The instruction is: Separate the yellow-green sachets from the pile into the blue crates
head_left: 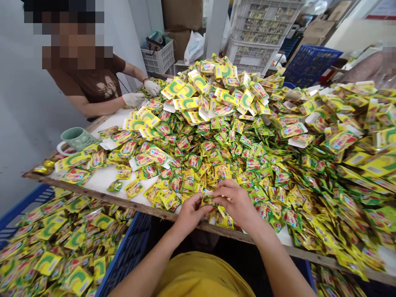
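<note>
In front of my body, at the table's near edge, my left hand (192, 212) has its fingers closed round a small candy box (209, 200) with a white flap at its top. Against the box's other side, my right hand (236, 202) has thumb and fingers pinched together. Its fingertips partly cover the box, so I cannot tell whether a sachet is between them. Around both hands lie loose yellow and green foil sachets (223, 171). Farther back is a heap of open yellow boxes (225, 71) with white flaps.
A co-worker's gloved hands (133, 100) are at the table's far left. A green mug (76, 138) stands on the left corner. Below it, a blue crate (136, 229) holds many filled-looking boxes. Stacked white crates (252, 55) and a blue basket (312, 64) stand behind the table.
</note>
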Tool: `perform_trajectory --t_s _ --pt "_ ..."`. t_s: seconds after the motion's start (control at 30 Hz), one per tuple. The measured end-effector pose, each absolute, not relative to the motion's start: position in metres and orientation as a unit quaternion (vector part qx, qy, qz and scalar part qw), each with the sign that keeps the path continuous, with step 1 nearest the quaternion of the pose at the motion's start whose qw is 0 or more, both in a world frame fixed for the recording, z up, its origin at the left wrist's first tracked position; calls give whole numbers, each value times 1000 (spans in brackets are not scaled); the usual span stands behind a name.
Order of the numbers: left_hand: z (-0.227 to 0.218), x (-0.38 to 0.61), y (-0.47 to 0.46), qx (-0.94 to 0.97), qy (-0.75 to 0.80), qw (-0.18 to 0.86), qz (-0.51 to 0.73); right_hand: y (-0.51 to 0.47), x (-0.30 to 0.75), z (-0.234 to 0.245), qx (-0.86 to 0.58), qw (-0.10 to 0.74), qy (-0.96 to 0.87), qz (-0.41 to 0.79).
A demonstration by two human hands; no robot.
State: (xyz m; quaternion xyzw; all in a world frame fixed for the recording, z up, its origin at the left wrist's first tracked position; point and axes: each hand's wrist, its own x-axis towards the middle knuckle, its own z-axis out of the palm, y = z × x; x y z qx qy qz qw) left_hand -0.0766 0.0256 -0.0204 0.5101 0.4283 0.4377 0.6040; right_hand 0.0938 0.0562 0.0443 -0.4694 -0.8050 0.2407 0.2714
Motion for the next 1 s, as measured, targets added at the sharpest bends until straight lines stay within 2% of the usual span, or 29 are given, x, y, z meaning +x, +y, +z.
perform_trajectory --t_s 0.1,0.17,0.2,0.27,0.37,0.5,0.7,1.0 --pt "-21 -79 23 521 437 594 430 55 88 43 -418 187 -856 239" --pt "-21 -80 22 529 449 583 423 50 88 40 -395 170 -859 278" --pt "-22 -81 22 531 454 580 419 47 89 38 -396 193 -846 300" --pt "-22 -83 21 529 450 589 413 39 92 29 -436 292 -779 343" --pt "-20 -87 18 482 410 646 428 26 92 12 -525 420 -582 456" --pt "-11 -96 18 439 374 708 408 17 81 0 -507 411 -435 620" --pt "3 -107 42 556 419 620 362 25 72 5 -511 407 -512 558" --pt "-14 -105 50 490 484 578 438 33 73 3 -533 447 -474 540"
